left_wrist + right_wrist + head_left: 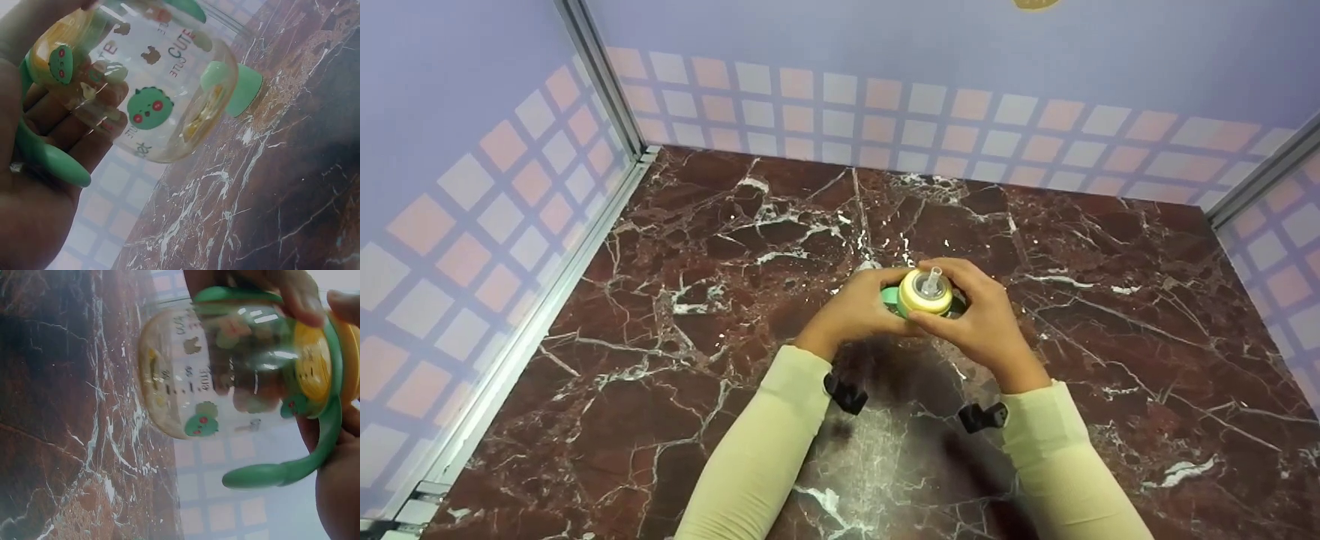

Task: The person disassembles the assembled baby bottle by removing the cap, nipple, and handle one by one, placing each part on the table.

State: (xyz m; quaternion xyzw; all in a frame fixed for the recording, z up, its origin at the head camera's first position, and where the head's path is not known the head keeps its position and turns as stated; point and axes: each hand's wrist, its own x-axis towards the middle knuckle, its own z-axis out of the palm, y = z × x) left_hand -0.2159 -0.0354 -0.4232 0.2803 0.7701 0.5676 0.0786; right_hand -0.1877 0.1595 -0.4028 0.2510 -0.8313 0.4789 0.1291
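Both hands hold a clear sippy cup (926,294) over the table. It has a yellow collar (924,304), a clear straw (934,279) pointing up, and two green handles (306,469). Printed on its see-through wall are green cartoon faces (150,108), the word "CUTE" and measuring marks. My left hand (861,306) grips the cup from the left, fingers behind the body and a handle lying across the palm. From the right, my right hand (986,319) holds the collar between thumb and fingers. No liquid level can be made out inside.
A dark red marble-patterned table (660,420) lies beneath the hands. Lilac walls with pink and white squares (840,109) and metal edge frames (607,82) enclose its back and sides. A pale green piece (247,90), kind unclear, shows beyond the cup's base in the left wrist view.
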